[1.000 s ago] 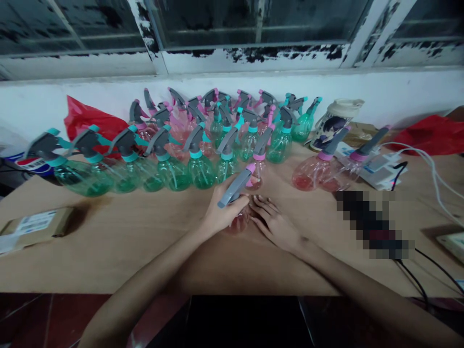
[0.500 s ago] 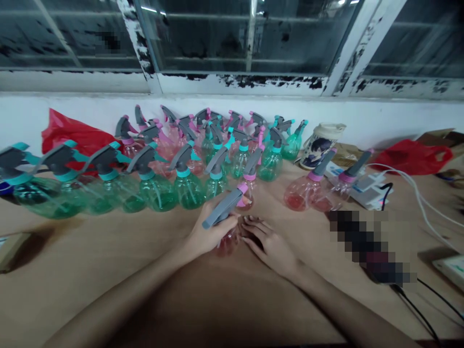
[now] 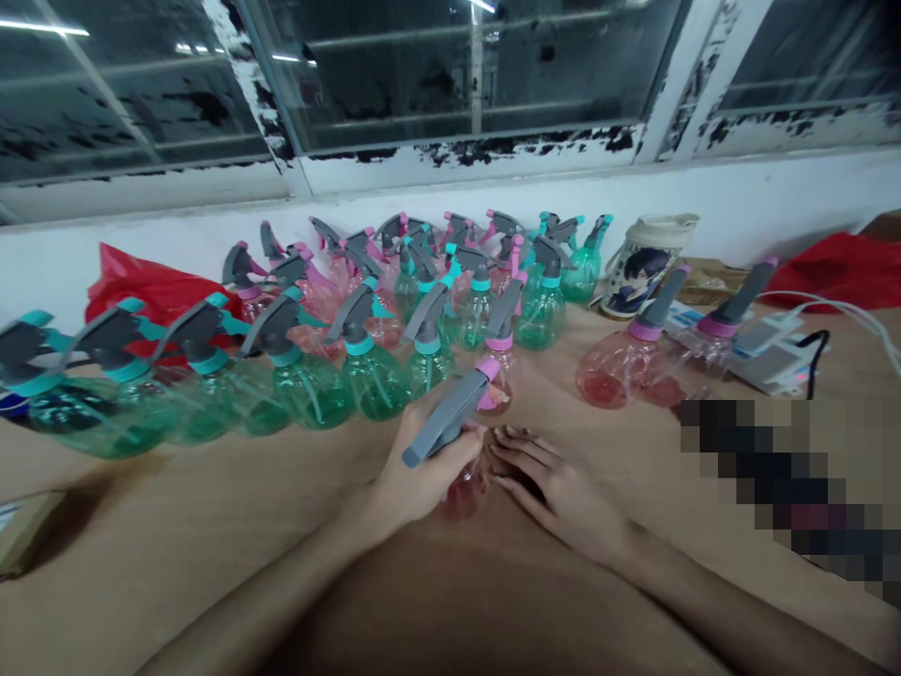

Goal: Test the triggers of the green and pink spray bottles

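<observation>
A clear pink plastic spray bottle (image 3: 465,490) with a long grey trigger head is gripped by the left hand (image 3: 426,469), the fingers being closed around its upper part, and it is held toward the front of a light wooden counter (image 3: 211,498), with the head tilted toward the left. The right hand (image 3: 559,493) is laid open on the counter just beside the bottle, with its fingers (image 3: 521,451) directed toward it; whether they touch it cannot be told. Behind the hands, clear green plastic spray bottles (image 3: 376,380) with teal collars and grey heads are crowded among further pink ones toward the back edge. Two more clear pink plastic spray bottles (image 3: 609,371) are stood to the right. A cream printed plastic jug (image 3: 644,268) is placed at the back, and red plastic bags (image 3: 133,291) (image 3: 841,272) are seen at both back corners. A flat white electronic device (image 3: 771,355) with cables is laid near the right edge, beside a pixelated object (image 3: 774,479) that cannot be made out. A white wall (image 3: 739,202) is topped by a window (image 3: 450,80) with a peeling frame.
</observation>
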Action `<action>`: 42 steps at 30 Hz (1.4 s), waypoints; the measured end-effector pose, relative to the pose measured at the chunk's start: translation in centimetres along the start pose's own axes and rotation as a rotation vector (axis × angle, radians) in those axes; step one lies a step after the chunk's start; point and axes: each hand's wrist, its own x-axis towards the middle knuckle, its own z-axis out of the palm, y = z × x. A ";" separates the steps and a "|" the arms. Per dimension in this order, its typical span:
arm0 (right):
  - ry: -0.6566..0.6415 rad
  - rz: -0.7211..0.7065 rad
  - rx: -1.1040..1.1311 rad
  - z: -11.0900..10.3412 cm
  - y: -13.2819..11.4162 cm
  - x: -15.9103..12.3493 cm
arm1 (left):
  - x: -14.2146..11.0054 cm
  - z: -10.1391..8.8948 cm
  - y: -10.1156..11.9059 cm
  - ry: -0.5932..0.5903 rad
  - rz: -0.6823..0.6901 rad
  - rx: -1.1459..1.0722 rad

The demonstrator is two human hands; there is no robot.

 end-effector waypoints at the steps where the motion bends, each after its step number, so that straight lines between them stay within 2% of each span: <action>1: -0.003 0.002 -0.006 0.0 0.0 0.0 | 0.0 0.0 0.0 0.006 0.005 -0.002; 7: -0.016 0.003 -0.015 -0.3 -0.2 -0.1 | 0.4 -0.1 0.5 -0.010 0.079 -0.010; 13: 0.009 -0.013 0.002 0.0 0.0 -0.2 | 0.4 -0.4 0.7 0.007 0.096 0.028; 16: 0.016 -0.014 0.015 0.0 0.2 -0.2 | 0.4 -0.3 0.6 0.000 0.083 0.016; 21: -0.004 0.000 0.021 -0.1 0.2 -0.3 | 0.7 0.0 0.0 0.067 0.049 -0.007; 28: -0.019 0.009 0.035 -0.4 0.2 -0.4 | 0.9 0.1 -0.2 0.040 -0.019 -0.066; 35: -0.037 -0.003 0.057 -0.5 0.4 -0.4 | 0.6 -0.1 -0.8 0.022 -0.006 -0.010; 42: -0.052 0.006 0.071 -0.6 0.4 -0.3 | 0.7 -0.1 -0.2 0.038 0.033 0.037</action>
